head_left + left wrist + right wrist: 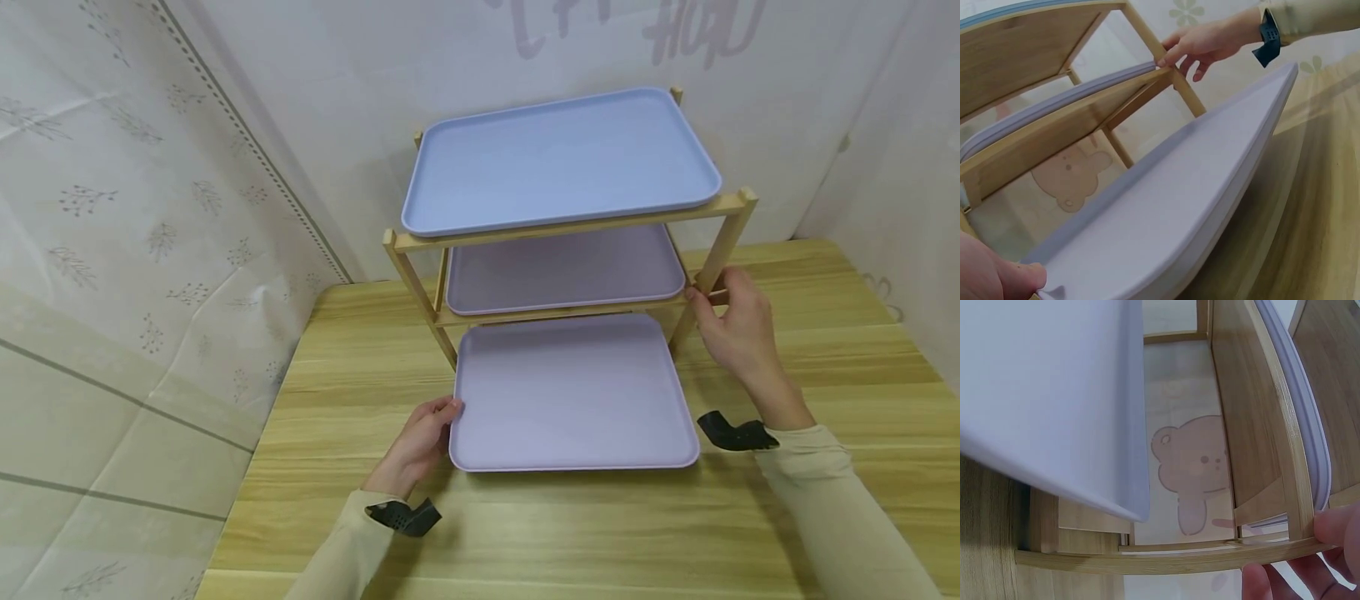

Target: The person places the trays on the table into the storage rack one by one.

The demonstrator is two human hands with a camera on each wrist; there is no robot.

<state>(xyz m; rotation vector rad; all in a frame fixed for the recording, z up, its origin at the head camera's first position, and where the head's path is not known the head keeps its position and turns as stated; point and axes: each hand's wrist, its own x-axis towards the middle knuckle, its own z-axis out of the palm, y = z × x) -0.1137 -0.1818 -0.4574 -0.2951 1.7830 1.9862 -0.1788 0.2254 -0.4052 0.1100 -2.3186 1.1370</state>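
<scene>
A lilac tray (573, 396) slants out of the bottom level of a wooden three-tier rack (720, 246), its near edge raised off the tabletop in the left wrist view. My left hand (417, 442) pinches the tray's left edge, with the thumb (1019, 278) over the rim. On the rack's right front post, at the middle level, my right hand (738, 325) grips the wood with thumb and fingers. Another lilac tray (566, 271) lies on the middle level, right beside that thumb. A blue tray (558, 162) covers the top level.
The rack stands on a wood-grain table (337, 358) near a pale wall covering (330, 100) at the back. A patterned curtain (150, 250) hangs along the left side. Black straps (738, 433) sit on both wrists.
</scene>
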